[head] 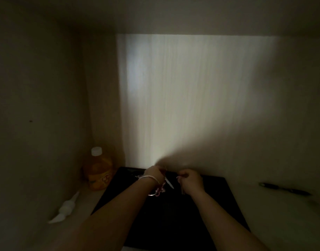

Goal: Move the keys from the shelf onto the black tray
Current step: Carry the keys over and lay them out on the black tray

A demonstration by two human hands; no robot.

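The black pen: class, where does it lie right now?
In the head view, the black pen lies on the shelf at the far right, beyond the black tray's right edge.

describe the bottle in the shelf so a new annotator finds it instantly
Start at the black tray on the shelf floor and go to its far-left corner. The orange bottle stands there against the back corner. It is the only upright, coloured item, with a white cap.

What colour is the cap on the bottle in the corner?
White; the cap tops an orange bottle, seen in the head view.
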